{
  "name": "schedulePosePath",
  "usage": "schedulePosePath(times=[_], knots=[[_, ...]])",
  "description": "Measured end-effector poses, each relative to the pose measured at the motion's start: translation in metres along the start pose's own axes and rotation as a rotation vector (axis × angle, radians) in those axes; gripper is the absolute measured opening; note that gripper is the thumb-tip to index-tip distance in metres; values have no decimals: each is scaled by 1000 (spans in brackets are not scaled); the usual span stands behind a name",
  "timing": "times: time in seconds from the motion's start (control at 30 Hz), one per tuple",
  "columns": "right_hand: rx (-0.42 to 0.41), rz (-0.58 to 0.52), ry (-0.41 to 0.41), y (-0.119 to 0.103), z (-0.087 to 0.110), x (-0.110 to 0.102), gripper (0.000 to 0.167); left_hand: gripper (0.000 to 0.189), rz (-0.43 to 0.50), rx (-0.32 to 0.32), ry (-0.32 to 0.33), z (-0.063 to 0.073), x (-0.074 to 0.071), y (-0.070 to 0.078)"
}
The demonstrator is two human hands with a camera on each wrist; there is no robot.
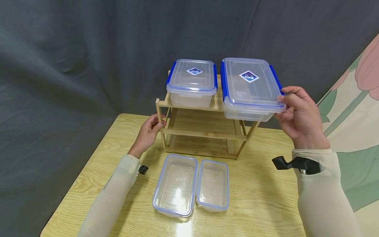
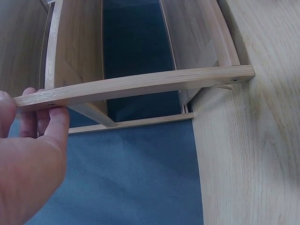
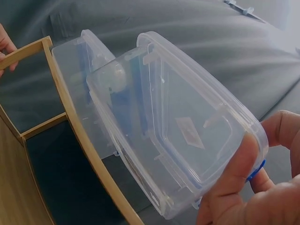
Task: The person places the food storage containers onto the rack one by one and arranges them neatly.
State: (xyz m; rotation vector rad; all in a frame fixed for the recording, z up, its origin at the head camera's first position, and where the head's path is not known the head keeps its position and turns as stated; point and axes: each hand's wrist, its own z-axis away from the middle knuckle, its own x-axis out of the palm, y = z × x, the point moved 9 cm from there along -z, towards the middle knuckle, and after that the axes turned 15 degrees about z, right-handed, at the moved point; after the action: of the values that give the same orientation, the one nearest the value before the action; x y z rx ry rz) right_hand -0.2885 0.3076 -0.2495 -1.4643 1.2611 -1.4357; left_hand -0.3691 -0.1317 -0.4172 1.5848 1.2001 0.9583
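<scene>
My right hand [image 1: 305, 115] grips the right edge of a large clear food container [image 1: 251, 85] with a blue-clipped lid, thumb on the near corner. The container is over the right part of the top tier of a wooden shelf rack [image 1: 204, 133], its near end jutting past the front rail. In the right wrist view the container [image 3: 178, 126] looks tilted. My left hand [image 1: 149, 131] pinches the rack's left front post, and in the left wrist view its fingers [image 2: 57, 126] curl round the wooden bar [image 2: 140, 83]. Beside the large container, a smaller lidded container [image 1: 192, 79] stands on the top tier.
On the table [image 1: 254, 197], in front of the rack, lie two clear containers with pale blue rims, a larger one [image 1: 177, 184] and a narrower one [image 1: 213, 184]. A dark curtain [image 1: 133, 49] hangs behind; a floral cloth [image 1: 355, 131] hangs at the right.
</scene>
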Motion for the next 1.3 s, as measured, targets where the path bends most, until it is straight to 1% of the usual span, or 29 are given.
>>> schedulePosePath(times=[0.23,0.47,0.57,0.7,0.9,1.0,1.13,1.23,1.3], knots=[[59,54,30,8,-24,7,18,31,-11,-5,3,-1,-2,-1],[85,10,30,16,-40,10,19,29,-29,-6,1,-1,-3,-2],[100,28,47,20,-44,9,18,30,-15,-7,-1,0,-3,-2],[116,43,60,23,-47,7,19,32,-9,-9,-2,0,-2,-2],[123,47,68,24,-51,5,20,34,-25,2,-14,-3,-1,-1],[147,61,65,27,-50,4,21,34,-36,-6,-11,-2,-1,-2],[159,101,46,29,-48,3,21,33,-57,-20,-11,-1,-1,-6],[140,111,15,26,-49,5,22,33,-52,-12,-14,-2,-1,-6],[148,103,5,25,-49,4,24,34,-47,-8,-15,-3,-1,-5]])
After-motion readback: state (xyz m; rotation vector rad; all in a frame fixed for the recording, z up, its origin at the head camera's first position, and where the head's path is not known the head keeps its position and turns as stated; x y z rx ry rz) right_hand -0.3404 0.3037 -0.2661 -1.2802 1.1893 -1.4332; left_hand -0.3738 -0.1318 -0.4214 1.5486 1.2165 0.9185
